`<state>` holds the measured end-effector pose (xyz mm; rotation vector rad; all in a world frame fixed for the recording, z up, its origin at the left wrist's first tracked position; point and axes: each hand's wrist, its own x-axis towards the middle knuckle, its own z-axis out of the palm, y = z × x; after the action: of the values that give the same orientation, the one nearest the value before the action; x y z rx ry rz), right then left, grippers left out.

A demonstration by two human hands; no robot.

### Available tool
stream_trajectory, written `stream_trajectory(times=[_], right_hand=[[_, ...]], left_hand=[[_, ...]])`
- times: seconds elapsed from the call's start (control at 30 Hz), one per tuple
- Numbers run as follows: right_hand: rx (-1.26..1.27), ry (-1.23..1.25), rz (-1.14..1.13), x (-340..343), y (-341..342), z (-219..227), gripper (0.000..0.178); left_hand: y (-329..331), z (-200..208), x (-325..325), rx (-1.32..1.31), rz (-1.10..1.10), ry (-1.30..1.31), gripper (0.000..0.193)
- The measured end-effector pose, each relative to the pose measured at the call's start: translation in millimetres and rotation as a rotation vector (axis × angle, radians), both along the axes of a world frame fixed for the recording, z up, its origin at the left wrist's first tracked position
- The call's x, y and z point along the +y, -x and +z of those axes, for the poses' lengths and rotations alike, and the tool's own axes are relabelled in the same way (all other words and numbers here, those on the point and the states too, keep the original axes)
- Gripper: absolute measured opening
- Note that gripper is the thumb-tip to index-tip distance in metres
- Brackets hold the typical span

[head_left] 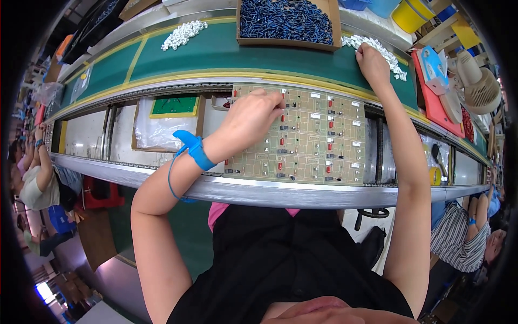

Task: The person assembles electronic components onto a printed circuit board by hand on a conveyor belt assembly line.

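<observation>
A tan circuit board panel [345, 132] lies across the rails in front of me, set with red, white, grey and black parts in repeating rows. My left hand [251, 116] is over the panel's upper left, fingers curled and thumb against the forefinger; anything pinched there is too small to make out. A blue wrist strap [202, 155] with a cord circles that wrist. Farther off on the right, my right hand [373, 63] reaches into a pile of small white parts [396, 65] on the green belt. Its fingers are bent together, and their tips are partly hidden.
Past the rails, a cardboard box [291, 44] holds many blue cylindrical parts. Another white-part pile [183, 35] sits left on the green belt [210, 56]. A box with a green board [175, 105] is below the rails. Right are a red bin [431, 97] and a fan [479, 86]. Other people sit both sides.
</observation>
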<state>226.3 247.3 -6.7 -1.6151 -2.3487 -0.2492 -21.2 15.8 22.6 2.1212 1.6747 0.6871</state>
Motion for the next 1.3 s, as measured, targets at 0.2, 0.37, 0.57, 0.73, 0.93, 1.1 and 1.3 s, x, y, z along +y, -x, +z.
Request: stream_trajectory(times=[0.2, 0.37, 0.57, 0.73, 0.93, 1.1, 1.3], right_hand=[[0.09, 0.02, 0.058, -15, -3, 5, 0.017], [0.23, 0.147, 0.061, -32, -3, 16, 0.017], [0.435, 0.172, 0.199, -48, 2, 20, 0.02], [0.515, 0.125, 0.365, -68, -6, 20, 0.022], [0.6, 0.267, 0.391, -102, 1, 31, 0.015], [0.638, 0.406, 0.41, -136, -5, 41, 0.014], [0.576, 0.48, 0.512, -176, 9, 48, 0.012]], left_hand=[[3, -14, 6, 0.068, -0.086, -0.089, 0.008], [1, -12, 8, 0.127, -0.114, -0.106, 0.008], [2, -11, 10, 0.282, -0.172, -0.171, 0.007], [-7, -7, 10, 0.36, -0.161, -0.233, 0.009], [-1, -10, 9, 0.302, -0.136, -0.175, 0.013], [30, -5, 28, 0.101, 0.18, -0.381, 0.012], [153, -17, 81, 0.469, 0.692, -0.489, 0.02]])
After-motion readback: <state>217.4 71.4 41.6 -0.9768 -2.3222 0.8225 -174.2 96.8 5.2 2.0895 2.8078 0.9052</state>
